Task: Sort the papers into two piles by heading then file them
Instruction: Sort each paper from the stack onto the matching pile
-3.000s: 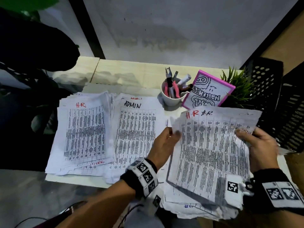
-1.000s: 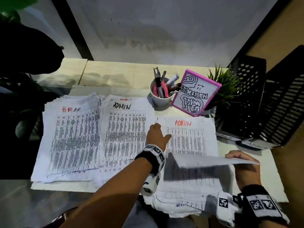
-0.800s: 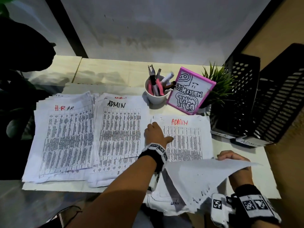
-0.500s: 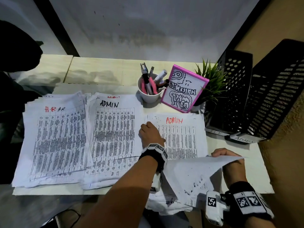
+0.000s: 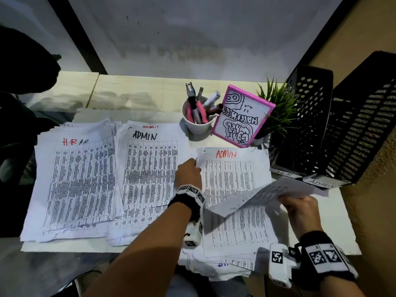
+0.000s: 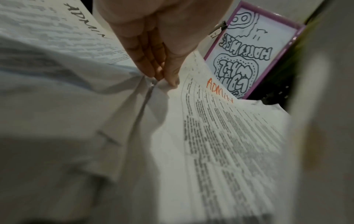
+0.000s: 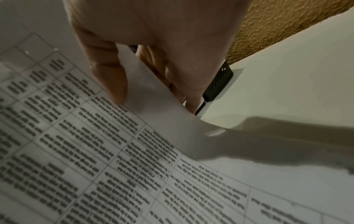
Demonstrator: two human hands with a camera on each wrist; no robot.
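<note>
The H.R pile (image 5: 75, 179) lies at the left of the desk and the black-headed ADMIN pile (image 5: 150, 172) beside it. To the right sits the unsorted stack, topped by a sheet headed ADMIN in red (image 5: 231, 174). My left hand (image 5: 194, 162) pinches that sheet's top left corner between thumb and fingers (image 6: 164, 80), which wrinkles the paper. My right hand (image 5: 293, 198) grips another printed sheet (image 5: 267, 194) by its right edge and holds it raised over the stack; its heading is not visible. In the right wrist view the thumb lies on top of this sheet (image 7: 114, 151).
Two black mesh file holders stand at the right, labelled H.R (image 5: 300, 125) and ADMIN (image 5: 360, 129). A white cup of pens (image 5: 197, 123), a pink-framed drawing (image 5: 242, 116) and a small green plant (image 5: 276, 108) stand behind the papers. Wall close on the right.
The H.R sheet held by both hands 3 s ago now tops the H.R pile. Over the last second the left hand settled on the red ADMIN sheet's corner and the right hand's sheet tilted up.
</note>
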